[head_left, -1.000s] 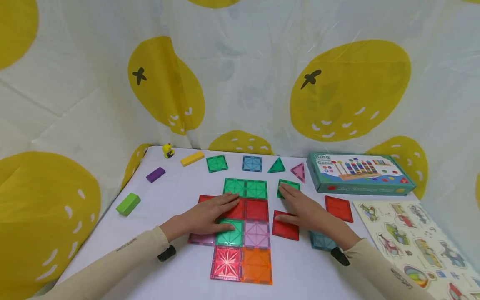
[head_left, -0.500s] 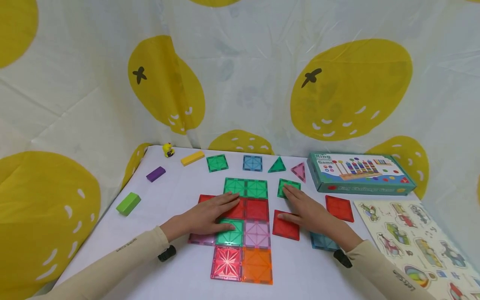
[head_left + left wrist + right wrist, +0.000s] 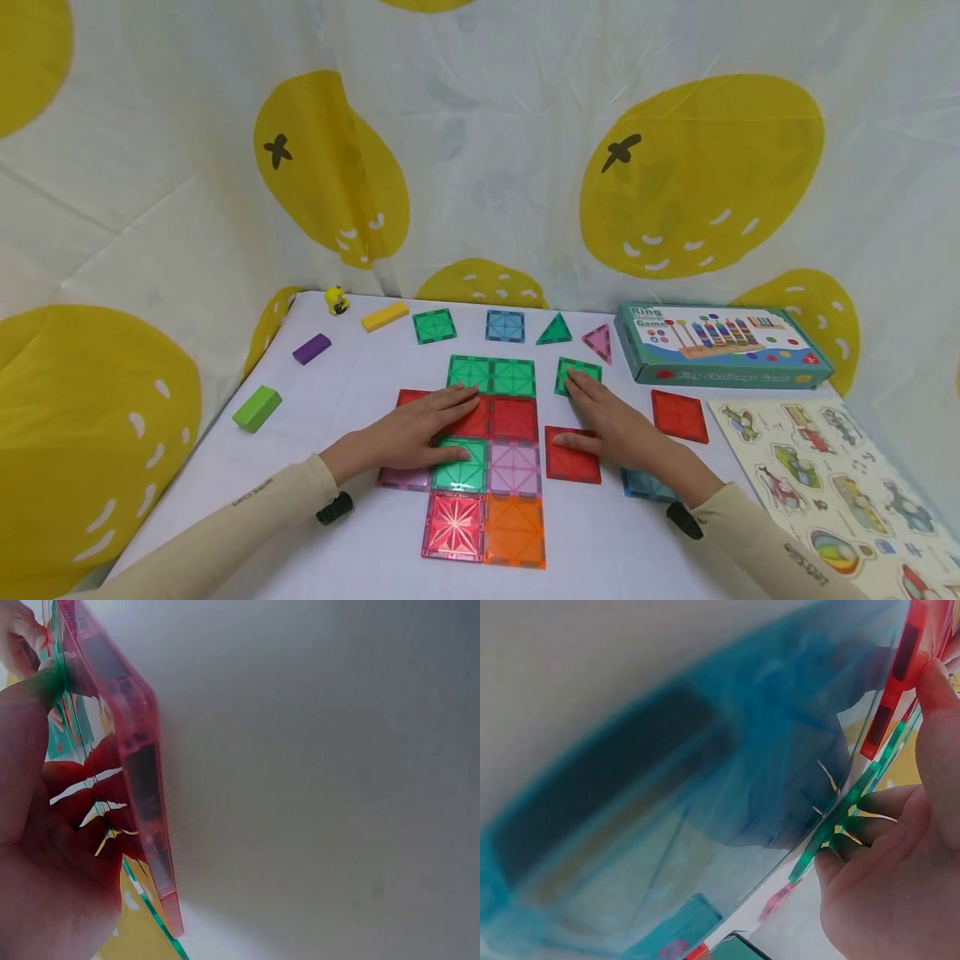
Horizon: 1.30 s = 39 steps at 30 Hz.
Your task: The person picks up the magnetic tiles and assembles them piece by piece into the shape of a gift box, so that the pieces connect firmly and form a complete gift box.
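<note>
In the head view, a flat block of see-through square tiles in green, red, pink and orange lies mid-table. My left hand (image 3: 420, 429) rests spread on the block's left side, its fingers over a red tile and its thumb on a green tile (image 3: 459, 475). To the right, my right hand (image 3: 618, 425) touches a lone green tile (image 3: 567, 367) with its fingertips. Its thumb lies on a separate red tile (image 3: 573, 467). A blue tile (image 3: 641, 485) is partly hidden below the right wrist. In the right wrist view, this blue tile (image 3: 780, 697) looms close to the camera.
Along the back lie a green square (image 3: 434, 326), a blue square (image 3: 505, 326), a green triangle (image 3: 555, 331) and a pink triangle (image 3: 600, 342). Blocks and a yellow figurine (image 3: 337, 300) sit left. A game box (image 3: 720, 379), another red tile (image 3: 678, 415) and a picture board (image 3: 720, 417) occupy the right.
The red tile under my right thumb has slid slightly toward me. My right hand has shifted a little to the right; my left hand has stayed in place.
</note>
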Each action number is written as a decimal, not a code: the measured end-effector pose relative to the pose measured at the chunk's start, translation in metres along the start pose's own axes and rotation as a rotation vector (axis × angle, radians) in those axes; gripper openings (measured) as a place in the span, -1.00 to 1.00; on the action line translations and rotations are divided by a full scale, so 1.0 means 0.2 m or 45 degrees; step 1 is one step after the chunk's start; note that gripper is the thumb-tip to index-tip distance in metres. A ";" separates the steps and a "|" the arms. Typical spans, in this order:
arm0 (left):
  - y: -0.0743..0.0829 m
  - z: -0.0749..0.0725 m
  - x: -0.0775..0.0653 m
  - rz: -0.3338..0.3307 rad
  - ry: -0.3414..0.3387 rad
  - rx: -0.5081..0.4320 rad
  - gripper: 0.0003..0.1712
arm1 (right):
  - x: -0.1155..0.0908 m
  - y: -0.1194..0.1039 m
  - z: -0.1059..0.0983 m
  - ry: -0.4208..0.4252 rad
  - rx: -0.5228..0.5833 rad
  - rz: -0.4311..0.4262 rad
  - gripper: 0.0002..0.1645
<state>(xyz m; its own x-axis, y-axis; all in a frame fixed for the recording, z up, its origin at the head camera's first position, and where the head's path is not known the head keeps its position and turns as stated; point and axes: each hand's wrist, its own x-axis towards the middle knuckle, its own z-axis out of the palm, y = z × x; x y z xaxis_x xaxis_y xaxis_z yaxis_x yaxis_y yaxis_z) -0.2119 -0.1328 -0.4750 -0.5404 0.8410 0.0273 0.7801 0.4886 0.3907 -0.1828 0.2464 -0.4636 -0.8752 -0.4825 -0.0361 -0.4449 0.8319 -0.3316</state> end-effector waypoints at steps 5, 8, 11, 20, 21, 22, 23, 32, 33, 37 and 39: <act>0.00 0.00 0.00 0.005 0.006 0.004 -0.01 | 0.00 -0.01 0.01 0.013 -0.024 0.008 0.27; 0.00 0.00 0.00 0.003 0.006 0.003 -0.01 | 0.00 -0.02 0.02 0.027 -0.035 0.003 0.28; 0.00 0.00 0.00 0.000 -0.001 0.002 -0.01 | 0.00 -0.03 0.03 0.030 -0.044 0.005 0.31; 0.00 0.00 0.00 0.005 0.007 -0.005 0.00 | -0.02 -0.05 0.04 0.002 -0.042 0.017 0.33; 0.00 0.01 0.00 0.005 0.009 -0.004 -0.01 | -0.03 -0.05 0.04 0.005 -0.043 0.010 0.33; 0.00 0.01 0.00 0.004 0.010 -0.004 -0.01 | -0.03 -0.05 0.04 0.006 -0.041 0.006 0.32; -0.01 0.01 0.00 0.004 0.011 -0.002 -0.01 | -0.03 -0.06 0.04 0.005 -0.038 0.001 0.31; 0.01 0.00 -0.01 0.000 0.000 0.005 0.00 | -0.06 -0.10 0.04 0.007 0.065 -0.017 0.14; 0.01 0.00 -0.01 0.000 -0.001 0.005 -0.01 | -0.07 -0.10 0.04 0.006 0.067 -0.019 0.12; 0.01 0.00 -0.01 -0.001 -0.003 0.003 -0.01 | -0.07 -0.12 0.05 0.002 0.050 -0.027 0.04; 0.01 0.00 -0.01 -0.002 -0.002 0.001 -0.01 | -0.07 -0.13 0.05 0.004 0.044 -0.029 0.00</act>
<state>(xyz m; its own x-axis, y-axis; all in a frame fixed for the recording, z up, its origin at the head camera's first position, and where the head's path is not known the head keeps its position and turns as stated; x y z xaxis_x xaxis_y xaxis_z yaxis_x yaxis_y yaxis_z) -0.2100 -0.1331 -0.4742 -0.5408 0.8407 0.0254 0.7797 0.4898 0.3901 -0.1573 0.2295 -0.4639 -0.8654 -0.5005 -0.0252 -0.4582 0.8106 -0.3647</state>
